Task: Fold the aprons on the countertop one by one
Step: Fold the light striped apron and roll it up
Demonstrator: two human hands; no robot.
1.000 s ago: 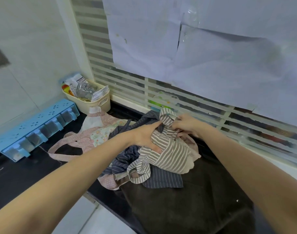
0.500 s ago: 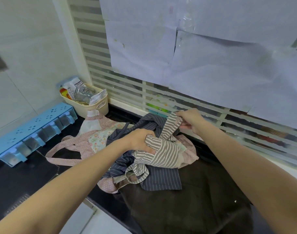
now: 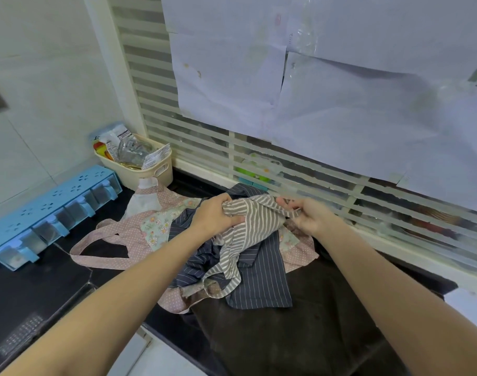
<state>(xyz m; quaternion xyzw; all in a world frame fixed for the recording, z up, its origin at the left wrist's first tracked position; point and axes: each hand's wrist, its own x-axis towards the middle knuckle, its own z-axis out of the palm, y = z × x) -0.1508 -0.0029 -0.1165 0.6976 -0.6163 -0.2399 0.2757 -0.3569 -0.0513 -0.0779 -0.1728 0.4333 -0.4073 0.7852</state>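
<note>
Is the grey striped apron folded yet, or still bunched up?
Still bunched. The grey striped apron is crumpled between the left hand and right hand, its straps trailing loose over the navy pinstriped apron.

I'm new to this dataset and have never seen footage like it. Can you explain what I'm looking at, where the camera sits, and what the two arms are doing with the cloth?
There is no machine here. The camera is worn on a person's head and looks forward and down, so the two bare arms reaching in from the bottom are that person's own. On the dark countertop lies a heap of aprons: a brown-and-white striped apron on top, a navy pinstriped apron beneath it, and a pink dotted apron with floral patches spread to the left. The left hand grips a bunched part of the striped apron, and the right hand pinches its strap. Against the wall stand a blue spice rack and a cream basket of packets. Paper sheets cover the window.
</note>
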